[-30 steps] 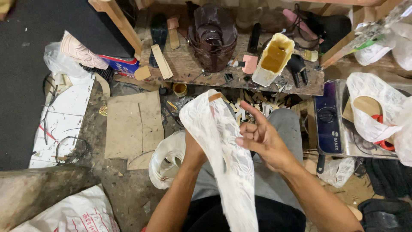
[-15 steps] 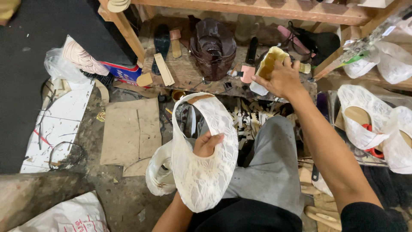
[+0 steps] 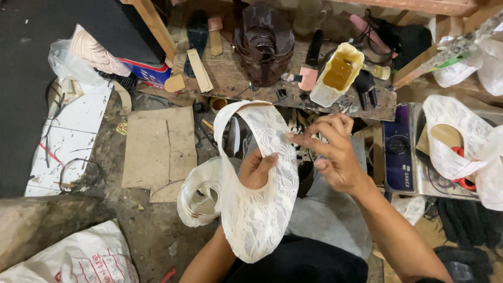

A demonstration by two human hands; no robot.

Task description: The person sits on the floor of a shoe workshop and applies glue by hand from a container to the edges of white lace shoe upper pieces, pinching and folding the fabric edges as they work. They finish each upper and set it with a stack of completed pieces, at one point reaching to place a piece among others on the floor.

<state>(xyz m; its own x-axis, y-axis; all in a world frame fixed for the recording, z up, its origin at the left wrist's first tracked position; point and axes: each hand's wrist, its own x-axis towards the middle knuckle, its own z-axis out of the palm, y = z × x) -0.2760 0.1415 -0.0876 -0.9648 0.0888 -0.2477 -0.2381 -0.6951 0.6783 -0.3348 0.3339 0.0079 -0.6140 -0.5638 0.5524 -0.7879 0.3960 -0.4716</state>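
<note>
we hold the white lace shoe upper point(image 3: 259, 209) at scene centre, near us, with our left hand point(image 3: 255, 170) inside its loop, fingers curled against the fabric. our right hand point(image 3: 330, 152), just right of it, has its fingers loosely spread, fingertips point(image 3: 291, 137) touching the lace edge. the glue tub point(image 3: 338, 73) stands far right on the wooden bench point(image 3: 230, 78).

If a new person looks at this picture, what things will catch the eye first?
First, the white lace shoe upper in the centre, held open by the left hand inside it, with the right hand just beside it. Next, the cut plastic container of amber glue on the cluttered wooden board above, beside a dark brown strappy piece.
</note>
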